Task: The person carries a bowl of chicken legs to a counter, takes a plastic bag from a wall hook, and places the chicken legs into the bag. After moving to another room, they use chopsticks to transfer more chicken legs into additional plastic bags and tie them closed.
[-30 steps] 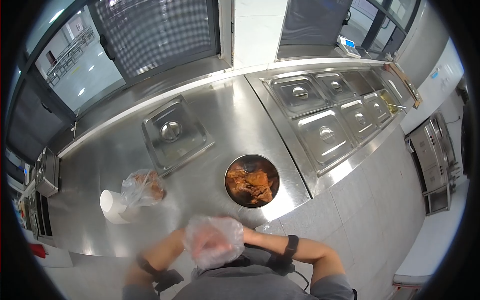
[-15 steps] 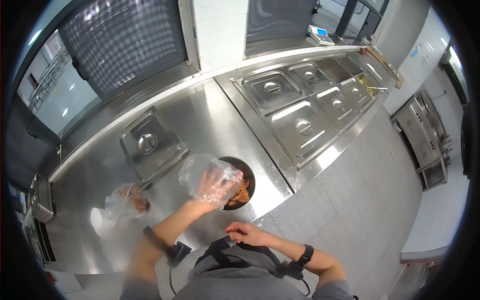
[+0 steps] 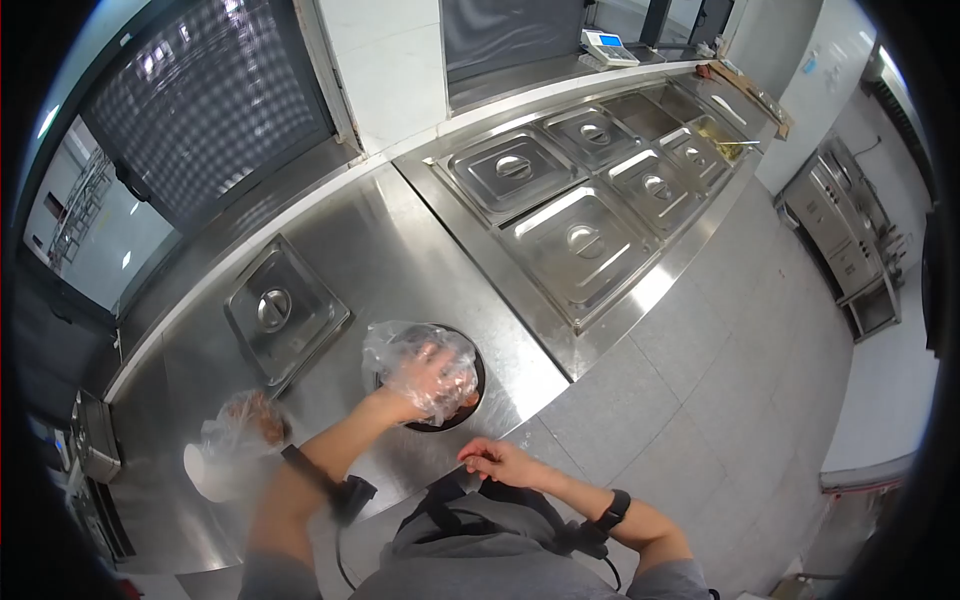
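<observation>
My left hand (image 3: pixel 428 378), covered by loose clear plastic (image 3: pixel 392 345), reaches down over a dark round bowl (image 3: pixel 481 392). Its fingers look stretched out over brown food pieces (image 3: pixel 469 401), most of which it hides. Wrinkled plastic blurs the fingertips. In front of my waist, off the counter's edge, hangs my right hand (image 3: pixel 495 460), bare and with curled fingers; nothing shows in it. Left of the bowl lies a clear plastic bag with reddish-brown food (image 3: pixel 262 418), beside a white cup-like container (image 3: pixel 203 472).
A steel pan lid (image 3: pixel 285 310) lies on the metal counter (image 3: pixel 385 230). Several lidded steel pans (image 3: pixel 580 242) sit in the section to the right. A scale (image 3: pixel 608 47) stands on the far ledge, and another boxy device (image 3: pixel 95 440) is at far left.
My left hand has moved over more of the bowl and covers food that showed earlier. The bowl shows slightly further left in view, as the camera has turned. My right hand stays in place.
</observation>
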Motion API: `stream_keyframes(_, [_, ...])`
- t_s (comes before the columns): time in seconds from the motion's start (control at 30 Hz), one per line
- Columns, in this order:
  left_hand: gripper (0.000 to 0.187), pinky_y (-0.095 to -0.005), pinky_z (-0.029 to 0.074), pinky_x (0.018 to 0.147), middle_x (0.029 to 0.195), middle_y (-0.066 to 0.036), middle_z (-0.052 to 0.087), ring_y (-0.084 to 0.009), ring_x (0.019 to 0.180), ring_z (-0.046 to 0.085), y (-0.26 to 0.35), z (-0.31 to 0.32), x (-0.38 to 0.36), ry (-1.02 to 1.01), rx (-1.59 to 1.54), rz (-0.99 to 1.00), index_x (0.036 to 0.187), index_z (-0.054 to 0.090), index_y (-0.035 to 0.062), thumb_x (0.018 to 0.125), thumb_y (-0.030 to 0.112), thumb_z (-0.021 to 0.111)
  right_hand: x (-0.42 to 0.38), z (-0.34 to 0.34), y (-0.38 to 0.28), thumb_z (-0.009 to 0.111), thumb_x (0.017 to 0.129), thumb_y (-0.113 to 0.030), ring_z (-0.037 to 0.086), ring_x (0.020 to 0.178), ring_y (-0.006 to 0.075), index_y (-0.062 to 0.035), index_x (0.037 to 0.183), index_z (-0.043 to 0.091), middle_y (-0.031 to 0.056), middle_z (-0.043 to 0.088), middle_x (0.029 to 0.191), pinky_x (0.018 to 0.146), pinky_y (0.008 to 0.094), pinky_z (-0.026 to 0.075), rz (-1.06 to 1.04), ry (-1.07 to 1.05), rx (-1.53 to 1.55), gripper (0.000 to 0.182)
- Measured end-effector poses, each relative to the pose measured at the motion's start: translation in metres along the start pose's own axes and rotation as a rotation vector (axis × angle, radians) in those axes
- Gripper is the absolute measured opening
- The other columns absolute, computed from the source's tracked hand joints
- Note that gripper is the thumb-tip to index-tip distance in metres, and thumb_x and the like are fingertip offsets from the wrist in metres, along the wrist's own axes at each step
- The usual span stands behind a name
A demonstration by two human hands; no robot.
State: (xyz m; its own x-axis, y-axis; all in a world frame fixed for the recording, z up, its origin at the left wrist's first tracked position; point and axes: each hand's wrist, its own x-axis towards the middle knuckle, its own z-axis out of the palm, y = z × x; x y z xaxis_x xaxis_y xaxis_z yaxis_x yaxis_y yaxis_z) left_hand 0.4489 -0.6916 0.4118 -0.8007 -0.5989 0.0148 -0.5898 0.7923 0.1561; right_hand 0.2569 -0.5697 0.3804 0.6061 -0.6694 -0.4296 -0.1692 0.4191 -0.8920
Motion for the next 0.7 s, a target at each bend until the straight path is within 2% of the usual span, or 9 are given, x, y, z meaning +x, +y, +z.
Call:
stream_keyframes(0.07, [0.045,-0.0514,0.038,0.085,0.115,-0.013,0.045,-0.0386,0.108,0.041,-0.011,-0.008,-0.002,0.050,-0.173,-0.048,0.104,0.055,0.0205,0.061,0.022,0.067,0.002,-0.008,0.006,0.050,0.087,-0.019,0.050,0.062,0.0056,-0.0072,0.102,0.053,-0.0007,0.056,0.077,0.053,0.0192,0.041,0.002,0.006,0.029,0.020])
stream_keyframes(0.1, [0.052,-0.0475,0.038,0.088,0.109,-0.012,0.048,-0.0333,0.106,0.045,-0.015,-0.013,-0.004,0.159,-0.185,-0.092,0.104,0.051,0.0171,0.055,0.013,0.067,0.002,-0.011,0.007,0.050,0.087,-0.020,0.050,0.062,0.0053,-0.0077,0.102,0.053,-0.0010,0.056,0.078,0.053,0.0187,0.040,0.003,0.014,0.045,0.019])
stream_keyframes(0.2, [0.056,-0.0430,0.039,0.090,0.105,-0.008,0.049,-0.0278,0.103,0.048,-0.032,-0.021,-0.011,0.312,-0.577,-0.295,0.107,0.046,0.0146,0.056,0.009,0.068,0.003,-0.020,0.005,0.049,0.087,-0.020,0.050,0.063,0.0041,-0.0091,0.102,0.053,-0.0021,0.056,0.079,0.053,0.0171,0.040,0.009,0.031,0.075,0.019])
stream_keyframes(0.3, [0.061,-0.0397,0.042,0.087,0.114,-0.008,0.045,-0.0250,0.108,0.045,-0.057,-0.008,-0.018,0.652,-0.902,-0.311,0.116,0.042,0.0133,0.061,0.002,0.065,0.003,-0.027,-0.003,0.050,0.087,-0.019,0.050,0.064,0.0029,-0.0091,0.102,0.053,-0.0028,0.056,0.081,0.054,0.0161,0.040,0.017,0.047,0.102,0.018])
stream_keyframes(0.4, [0.060,-0.0380,0.048,0.080,0.100,-0.006,0.051,-0.0239,0.096,0.053,-0.061,-0.015,-0.030,0.782,-1.720,-0.618,0.109,0.044,0.0128,0.054,0.002,0.066,0.008,-0.034,-0.011,0.050,0.088,-0.020,0.050,0.063,0.0035,-0.0076,0.101,0.053,-0.0019,0.056,0.080,0.053,0.0168,0.041,-0.017,0.063,0.150,0.019])
stream_keyframes(0.43, [0.056,-0.0426,0.050,0.075,0.100,-0.008,0.052,-0.0258,0.094,0.054,-0.047,-0.033,-0.034,0.620,-1.910,-0.644,0.109,0.044,0.0117,0.058,0.008,0.064,0.011,-0.038,-0.013,0.050,0.088,-0.021,0.049,0.062,0.0036,-0.0075,0.101,0.053,-0.0018,0.056,0.080,0.053,0.0170,0.041,-0.046,0.059,0.161,0.020])
stream_keyframes(0.53, [0.053,-0.0456,0.050,0.075,0.101,-0.009,0.052,-0.0283,0.096,0.053,-0.028,-0.043,-0.046,0.632,-2.164,-0.495,0.113,0.043,0.0104,0.064,0.019,0.060,0.018,-0.045,-0.042,0.048,0.089,-0.022,0.049,0.062,0.0039,-0.0052,0.100,0.053,-0.0014,0.055,0.078,0.054,0.0179,0.042,-0.102,0.077,0.204,0.021])
stream_keyframes(0.6, [0.052,-0.0479,0.049,0.078,0.101,-0.011,0.051,-0.0312,0.097,0.052,-0.018,-0.047,-0.051,0.634,-2.384,-0.424,0.115,0.041,0.0124,0.065,0.015,0.055,0.026,-0.045,-0.059,0.047,0.089,-0.022,0.049,0.062,0.0038,-0.0043,0.099,0.053,-0.0015,0.054,0.077,0.054,0.0179,0.042,-0.127,0.116,0.251,0.021])
stream_keyframes(0.7, [0.054,-0.0502,0.047,0.079,0.106,-0.013,0.047,-0.0340,0.101,0.049,0.001,-0.059,-0.062,0.769,-2.598,-0.305,0.119,0.040,0.0174,0.066,0.013,0.053,0.043,-0.035,-0.079,0.042,0.091,-0.029,0.053,0.088,0.0113,-0.0013,0.113,0.046,0.0059,0.054,0.099,0.075,0.0235,0.045,-0.207,0.116,0.364,0.035])
